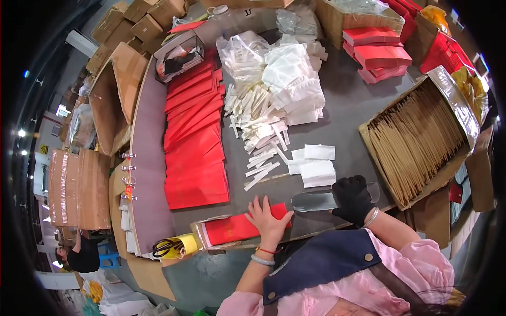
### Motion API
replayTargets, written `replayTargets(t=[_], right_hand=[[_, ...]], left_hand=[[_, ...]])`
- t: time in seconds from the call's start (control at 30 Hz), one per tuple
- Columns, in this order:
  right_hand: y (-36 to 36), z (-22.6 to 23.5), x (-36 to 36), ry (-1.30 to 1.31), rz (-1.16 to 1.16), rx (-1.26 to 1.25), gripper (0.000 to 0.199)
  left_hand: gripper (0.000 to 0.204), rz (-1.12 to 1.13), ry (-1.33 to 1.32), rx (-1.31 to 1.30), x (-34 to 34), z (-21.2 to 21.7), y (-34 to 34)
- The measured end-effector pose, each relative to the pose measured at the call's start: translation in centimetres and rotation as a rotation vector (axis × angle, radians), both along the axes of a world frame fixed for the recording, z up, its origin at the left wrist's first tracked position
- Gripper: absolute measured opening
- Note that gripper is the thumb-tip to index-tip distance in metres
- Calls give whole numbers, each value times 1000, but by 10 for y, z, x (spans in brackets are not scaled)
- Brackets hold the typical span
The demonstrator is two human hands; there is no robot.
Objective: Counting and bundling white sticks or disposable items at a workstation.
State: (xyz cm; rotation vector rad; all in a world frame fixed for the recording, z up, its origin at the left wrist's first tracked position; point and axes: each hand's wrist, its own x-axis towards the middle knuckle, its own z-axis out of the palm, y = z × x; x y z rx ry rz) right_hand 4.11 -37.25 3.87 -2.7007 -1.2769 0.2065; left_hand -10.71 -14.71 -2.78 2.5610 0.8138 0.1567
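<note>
My left hand [267,218] lies flat, fingers spread, on a long red envelope [237,227] that rests in a shallow tray at the table's near edge. My right hand [353,199] wears a black glove and grips a clear plastic sleeve [315,201] lying just right of the red envelope. Small white napkin packets [315,164] sit right above the sleeve. Thin white paper-wrapped sticks [259,139] are scattered beyond my left hand.
A long row of overlapping red envelopes [194,137] runs up the left of the grey table [350,108]. A box of wooden chopsticks [416,139] stands at right. Stacked red packs [378,52], white bags [290,79], scissors [166,246] and cartons [126,21] surround.
</note>
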Motion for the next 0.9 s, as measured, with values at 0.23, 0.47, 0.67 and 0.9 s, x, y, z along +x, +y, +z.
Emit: replayTargets(t=[0.23, 0.47, 0.67, 0.9], right_hand=[[0, -4, 3, 36, 82, 26, 61], [49, -35, -20, 222, 177, 126, 64], [50, -29, -15, 172, 130, 298, 61], [-30, -18, 15, -45, -193, 479, 47]], left_hand=[[91, -42, -110, -147, -3, -4, 9], [93, -55, -132, -171, 1, -2, 11], [47, -125, -374, -61, 27, 4, 56], [11, -166, -232, 22, 51, -14, 110]])
